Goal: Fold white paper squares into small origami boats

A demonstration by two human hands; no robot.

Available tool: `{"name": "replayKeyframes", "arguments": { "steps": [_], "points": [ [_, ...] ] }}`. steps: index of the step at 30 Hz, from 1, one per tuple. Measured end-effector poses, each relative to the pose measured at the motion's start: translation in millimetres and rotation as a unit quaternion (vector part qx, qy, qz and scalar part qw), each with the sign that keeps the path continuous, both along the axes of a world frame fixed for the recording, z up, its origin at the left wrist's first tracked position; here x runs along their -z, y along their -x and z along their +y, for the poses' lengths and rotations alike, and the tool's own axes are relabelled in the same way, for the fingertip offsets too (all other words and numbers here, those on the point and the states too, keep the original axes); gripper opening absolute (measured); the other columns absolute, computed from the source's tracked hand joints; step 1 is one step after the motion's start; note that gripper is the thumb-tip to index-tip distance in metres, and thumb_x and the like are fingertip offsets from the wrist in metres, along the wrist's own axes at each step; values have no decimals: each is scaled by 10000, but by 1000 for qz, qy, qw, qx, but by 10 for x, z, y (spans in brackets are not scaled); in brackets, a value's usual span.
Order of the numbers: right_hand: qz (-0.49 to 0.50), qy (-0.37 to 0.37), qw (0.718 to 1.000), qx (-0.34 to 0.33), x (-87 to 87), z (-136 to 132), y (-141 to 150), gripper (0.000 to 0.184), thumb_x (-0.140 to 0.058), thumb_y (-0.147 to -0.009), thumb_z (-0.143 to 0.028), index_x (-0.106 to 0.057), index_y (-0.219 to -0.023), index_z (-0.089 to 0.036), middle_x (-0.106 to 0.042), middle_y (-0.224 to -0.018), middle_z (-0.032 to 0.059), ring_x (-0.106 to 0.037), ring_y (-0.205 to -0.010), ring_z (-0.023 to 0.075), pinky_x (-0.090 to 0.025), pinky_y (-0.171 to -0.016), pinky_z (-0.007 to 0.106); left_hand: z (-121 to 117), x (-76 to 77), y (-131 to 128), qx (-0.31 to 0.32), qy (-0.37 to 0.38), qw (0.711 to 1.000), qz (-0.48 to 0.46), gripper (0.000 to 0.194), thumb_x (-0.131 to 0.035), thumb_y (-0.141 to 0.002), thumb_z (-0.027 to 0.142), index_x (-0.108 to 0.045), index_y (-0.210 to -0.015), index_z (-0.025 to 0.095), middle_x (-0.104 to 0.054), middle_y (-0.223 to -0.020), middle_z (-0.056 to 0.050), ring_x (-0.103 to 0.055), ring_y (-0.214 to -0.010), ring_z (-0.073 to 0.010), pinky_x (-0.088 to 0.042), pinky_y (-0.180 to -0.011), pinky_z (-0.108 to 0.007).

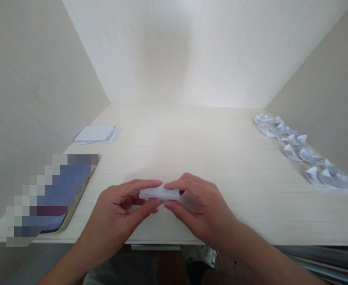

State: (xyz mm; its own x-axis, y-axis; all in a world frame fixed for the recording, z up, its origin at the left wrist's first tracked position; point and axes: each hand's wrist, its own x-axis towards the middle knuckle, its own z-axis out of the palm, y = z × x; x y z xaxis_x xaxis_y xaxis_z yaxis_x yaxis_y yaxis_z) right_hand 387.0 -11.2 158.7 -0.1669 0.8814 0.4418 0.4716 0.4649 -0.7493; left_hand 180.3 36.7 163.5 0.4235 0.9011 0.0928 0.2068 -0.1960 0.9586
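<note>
A small folded piece of white paper (159, 193) is pinched between both hands just above the near part of the pale wooden desk (192, 150). My left hand (123, 209) grips its left end with thumb below and fingers on top. My right hand (197, 206) holds its right end the same way, fingertips meeting those of the left over the paper.
A stack of white paper sheets (98, 133) lies at the back left. A row of several folded paper boats (299, 148) runs along the right wall. A flat device (58, 198), blurred out, lies at the front left edge. Walls enclose the desk on three sides.
</note>
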Motion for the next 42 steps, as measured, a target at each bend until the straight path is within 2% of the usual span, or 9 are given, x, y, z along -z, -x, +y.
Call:
{"name": "replayKeyframes", "arguments": {
  "steps": [6,11,14,20,23,30,36,39,42],
  "points": [
    [40,-3,999,10,5,3,31,188,-704,-904,-142,-721,-1082,-201,-749,-991,50,-695,-895,157,-559,-802,270,1,-23,-33,-3,-42,999,16,166,-811,-799,244,-822,-951,311,-783,-729,24,-709,-579,-121,-567,-506,-152],
    [120,42,991,32,-42,-10,52,170,-754,-851,-102,-765,-983,-208,-768,-888,8,-702,-816,140,-553,-754,254,-11,-25,-61,23,-13,1000,-4,128,-784,-839,258,-816,-950,313,-788,-754,22,-738,-639,-132,-612,-608,-179],
    [141,78,986,44,-50,-15,57,146,-774,-831,-116,-777,-945,-208,-778,-870,9,-709,-807,150,-556,-746,265,-24,5,-55,6,-20,1000,4,141,-794,-834,270,-808,-971,299,-791,-771,13,-746,-654,-141,-615,-615,-189],
    [112,88,988,54,-50,-7,45,152,-797,-813,-149,-776,-952,-205,-770,-863,13,-711,-798,153,-554,-733,261,-35,53,-24,-48,-42,998,13,176,-834,-789,286,-809,-963,282,-796,-798,6,-732,-656,-150,-606,-592,-213],
    [100,82,990,56,-57,1,47,136,-779,-834,-147,-776,-954,-212,-782,-883,10,-719,-809,148,-555,-742,251,-30,46,-16,-53,-70,996,30,143,-840,-785,285,-818,-924,309,-789,-776,26,-706,-642,-129,-580,-588,-195],
    [94,99,988,74,-54,-5,51,111,-779,-839,-185,-776,-939,-235,-794,-868,7,-730,-796,173,-574,-748,282,-17,18,-35,-52,-71,996,34,107,-810,-816,298,-810,-923,292,-763,-783,7,-666,-642,-134,-532,-561,-210],
    [69,119,986,91,-29,0,40,94,-737,-870,-187,-760,-945,-238,-790,-883,16,-717,-776,183,-567,-755,305,33,33,-76,-18,-105,993,56,97,-751,-871,284,-784,-958,311,-743,-1104,-20,-701,-976,-176,-555,-731,-227],
    [62,109,988,90,-9,9,44,66,-716,-890,-190,-747,-931,-231,-766,-853,15,-700,-758,172,-552,-716,288,48,50,-90,-1,-109,991,82,98,-727,-898,299,-772,-985,309,-767,-1005,-2,-708,-922,-170,-551,-792,-252],
    [42,75,993,84,7,20,46,59,-706,-897,-181,-746,-918,-219,-722,-891,29,-685,-813,166,-544,-730,276,60,45,-103,9,-126,986,113,71,-712,-908,298,-774,-942,292,-774,-915,4,-708,-834,-171,-541,-747,-262]
  ]
}}
